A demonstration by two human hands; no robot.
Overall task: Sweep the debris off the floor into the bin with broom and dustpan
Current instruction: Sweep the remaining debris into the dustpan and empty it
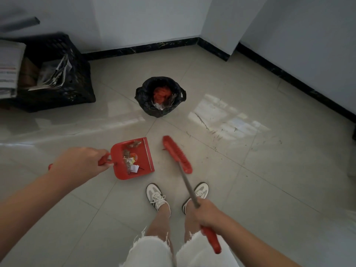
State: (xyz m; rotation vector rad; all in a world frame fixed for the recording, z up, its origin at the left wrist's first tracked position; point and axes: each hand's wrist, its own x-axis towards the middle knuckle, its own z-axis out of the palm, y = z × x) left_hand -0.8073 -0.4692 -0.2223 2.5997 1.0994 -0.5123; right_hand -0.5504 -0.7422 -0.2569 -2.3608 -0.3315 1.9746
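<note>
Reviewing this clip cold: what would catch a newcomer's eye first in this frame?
Probably the red dustpan at centre, gripped by the left hand and holding debris. Just right of it lies the red broom, its handle held by the right hand. Beyond them stands the black-lined bin, with orange rubbish inside.

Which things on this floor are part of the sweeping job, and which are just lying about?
Job: dustpan in left hand; debris in it; broom in right hand; bin.

Lying about: black crate, newspapers in it, stacked papers.
</note>
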